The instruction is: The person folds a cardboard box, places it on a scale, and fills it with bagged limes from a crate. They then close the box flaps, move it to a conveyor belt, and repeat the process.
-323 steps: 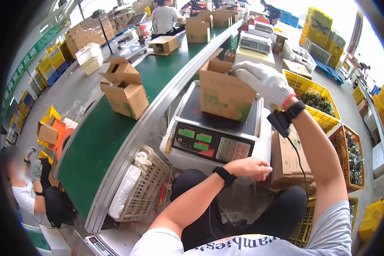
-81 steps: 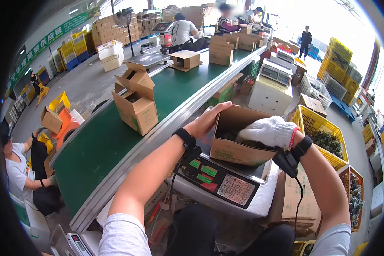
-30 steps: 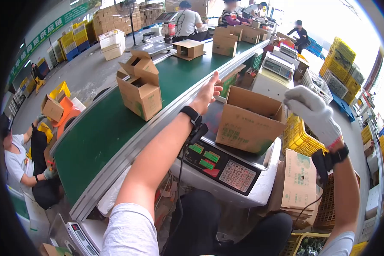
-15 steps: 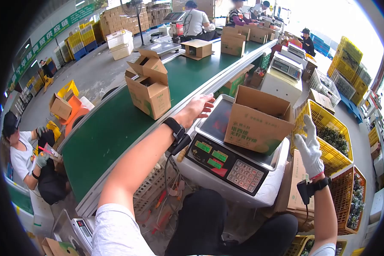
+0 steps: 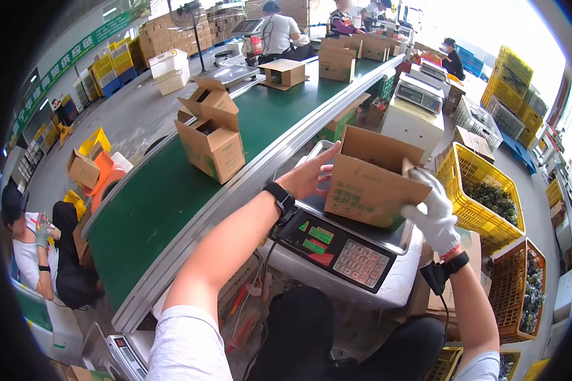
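Observation:
An open-topped cardboard box (image 5: 368, 193) with green print stands on the metal pan of a digital weighing scale (image 5: 356, 260). My bare left hand (image 5: 308, 174) is against the box's left side, fingers and thumb around its near left corner. The white-gloved right hand (image 5: 433, 213) grips the box's right side, its fingers at the upper edge and slightly blurred. Between them the two hands hold the box. Its inside is mostly hidden by the front wall. Green digits glow on the scale's display, beside a keypad.
A green conveyor belt (image 5: 152, 219) runs along my left, carrying an open carton (image 5: 210, 143) and several boxes farther up. To the right are yellow crates (image 5: 454, 213) of dark green produce and an orange-brown crate (image 5: 505, 279). A co-worker (image 5: 41, 254) sits at far left; others work behind.
My left hand has moved right from beside the belt to the box's left side. My right hand has come left and closed on its right side. The view has shifted slightly.

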The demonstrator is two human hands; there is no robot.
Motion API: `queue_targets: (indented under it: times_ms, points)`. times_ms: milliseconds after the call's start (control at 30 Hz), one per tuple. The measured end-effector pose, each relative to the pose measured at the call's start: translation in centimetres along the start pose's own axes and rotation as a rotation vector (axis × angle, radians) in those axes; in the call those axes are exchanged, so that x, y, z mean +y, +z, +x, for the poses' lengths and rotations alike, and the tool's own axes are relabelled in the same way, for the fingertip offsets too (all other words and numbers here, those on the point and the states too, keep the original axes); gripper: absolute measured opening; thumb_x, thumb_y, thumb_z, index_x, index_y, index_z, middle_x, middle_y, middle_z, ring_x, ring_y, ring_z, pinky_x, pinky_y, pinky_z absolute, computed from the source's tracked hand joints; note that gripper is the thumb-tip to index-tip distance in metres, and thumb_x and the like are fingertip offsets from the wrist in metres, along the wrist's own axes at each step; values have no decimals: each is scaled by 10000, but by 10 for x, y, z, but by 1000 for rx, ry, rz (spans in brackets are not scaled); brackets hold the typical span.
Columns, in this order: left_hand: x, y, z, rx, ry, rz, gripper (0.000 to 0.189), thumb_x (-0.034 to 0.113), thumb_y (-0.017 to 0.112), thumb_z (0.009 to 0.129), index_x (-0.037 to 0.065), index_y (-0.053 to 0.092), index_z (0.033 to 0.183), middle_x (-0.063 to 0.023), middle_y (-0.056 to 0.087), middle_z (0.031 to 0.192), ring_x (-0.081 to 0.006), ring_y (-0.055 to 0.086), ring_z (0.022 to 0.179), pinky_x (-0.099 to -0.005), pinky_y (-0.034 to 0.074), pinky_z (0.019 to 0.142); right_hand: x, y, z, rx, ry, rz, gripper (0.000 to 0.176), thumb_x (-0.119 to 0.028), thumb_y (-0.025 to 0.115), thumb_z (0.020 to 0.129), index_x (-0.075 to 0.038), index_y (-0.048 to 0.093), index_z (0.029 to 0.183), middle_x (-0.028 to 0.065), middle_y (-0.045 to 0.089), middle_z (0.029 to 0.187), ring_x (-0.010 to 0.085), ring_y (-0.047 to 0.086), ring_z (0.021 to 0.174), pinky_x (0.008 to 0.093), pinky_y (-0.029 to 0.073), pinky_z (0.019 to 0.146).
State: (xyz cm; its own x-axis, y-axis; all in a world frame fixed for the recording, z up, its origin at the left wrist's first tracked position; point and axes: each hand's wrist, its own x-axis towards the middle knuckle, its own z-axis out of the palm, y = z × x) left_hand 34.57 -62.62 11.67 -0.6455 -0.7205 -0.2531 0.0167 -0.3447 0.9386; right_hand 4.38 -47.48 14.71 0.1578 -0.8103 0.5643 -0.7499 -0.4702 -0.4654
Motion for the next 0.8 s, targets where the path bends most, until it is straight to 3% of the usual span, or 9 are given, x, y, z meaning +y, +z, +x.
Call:
queue_targets:
  times_ms: [167,333,433,500,533,600,667,767,800]
  points:
    - [-4,10,7,21,-62,180,702,512,702,911,227,410,1483,-49,611,1297,-203,596,1186,-533,458,1010,-7,15,5,3,28,-71,480,-278,839,735,-115,727,1173,125,633,1277,375,489,1295,474,401,1105]
    - [-3,-2,20,-6,-195,264,643,525,703,907,264,456,1440,-51,629,1287,-207,586,1221,-551,452,1000,-8,6,9,-112,48,-71,406,-282,825,756,-96,738,1105,103,664,1198,366,494,1264,475,417,1077]
    - [-13,-7,32,50,-266,309,564,583,618,940,274,506,1398,-36,623,1305,-218,580,1237,-568,426,1025,-7,12,-2,27,17,-37,376,-259,794,778,-87,733,1107,119,666,1196,363,492,1272,465,419,1080]
    - [-8,5,21,-3,-236,369,497,624,467,995,298,524,1366,-20,586,1361,-233,594,1194,-539,431,1012,-3,17,-17,128,128,100,385,-196,736,809,-52,704,1164,157,658,1218,360,522,1264,447,431,1074]
    - [-4,14,16,-51,-155,276,801,669,614,856,253,247,1434,-137,529,1245,-268,588,990,-646,425,943,4,20,-25,198,142,175,399,-168,721,816,-38,691,1192,170,654,1225,354,544,1250,436,439,1067]
    - [-12,21,17,-13,-155,194,511,642,511,963,296,462,1337,-14,579,1251,-218,591,1061,-475,494,819,23,28,-39,243,209,384,426,-123,700,830,-14,664,1240,180,649,1233,328,595,1193,408,468,1031]
    - [-7,43,-4,84,-58,38,589,549,645,874,224,362,1276,-106,514,1164,-241,548,985,-495,475,770,25,26,-36,189,246,374,436,-95,689,848,1,642,1271,150,651,1236,250,607,1166,364,489,997]
    - [-9,62,-22,252,71,7,523,472,690,830,213,457,1220,-94,537,1191,-269,530,1112,-493,467,867,5,10,-26,99,236,464,529,-94,677,867,-7,563,1377,134,579,1367,222,547,1251,357,480,1020]
    - [-10,64,-31,404,98,101,556,480,727,778,205,499,1205,-80,559,1138,-222,541,1021,-445,448,849,-4,2,-27,105,203,462,560,-96,672,876,-11,533,1411,130,544,1420,216,527,1275,355,474,1032]
